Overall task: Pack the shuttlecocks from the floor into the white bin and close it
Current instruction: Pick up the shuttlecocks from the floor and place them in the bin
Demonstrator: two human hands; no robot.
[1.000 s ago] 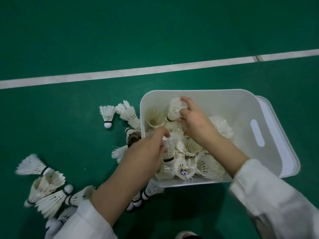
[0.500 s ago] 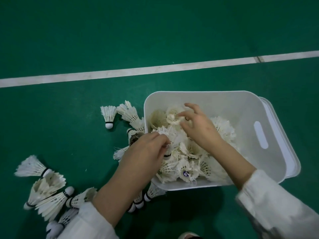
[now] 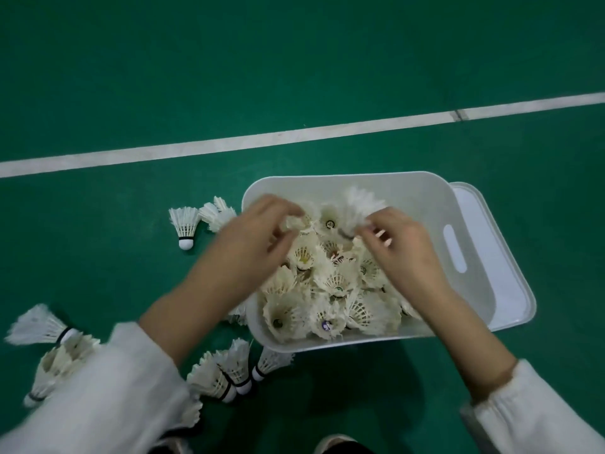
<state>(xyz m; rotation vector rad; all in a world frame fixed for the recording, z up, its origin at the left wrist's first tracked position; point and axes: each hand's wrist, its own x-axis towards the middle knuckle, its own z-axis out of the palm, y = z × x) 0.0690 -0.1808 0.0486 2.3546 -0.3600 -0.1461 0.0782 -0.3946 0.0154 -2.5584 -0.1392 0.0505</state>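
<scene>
The white bin (image 3: 360, 183) stands on the green floor, its near half heaped with white feather shuttlecocks (image 3: 330, 290). My right hand (image 3: 406, 250) is over the bin's middle and pinches the feathers of a shuttlecock (image 3: 360, 206) lifted near the far wall. Across the bin's left rim, my left hand (image 3: 248, 250) has thumb and fingers closed around another shuttlecock (image 3: 294, 221) in the pile. More shuttlecocks lie on the floor: one upright (image 3: 185, 224), a pair by the bin's left wall (image 3: 216, 214), a group in front of the bin (image 3: 226, 371), and a cluster at lower left (image 3: 39, 326).
The bin's white lid (image 3: 497, 257) lies flat under and beside the bin's right end. A white court line (image 3: 294, 134) crosses the floor behind the bin. A shoe tip (image 3: 337, 445) shows at the bottom edge. My sleeves cover part of the floor cluster.
My left hand has moved from the pile's near-left side up to the far left of the bin. My right hand has raised a shuttlecock by its feathers toward the far wall.
</scene>
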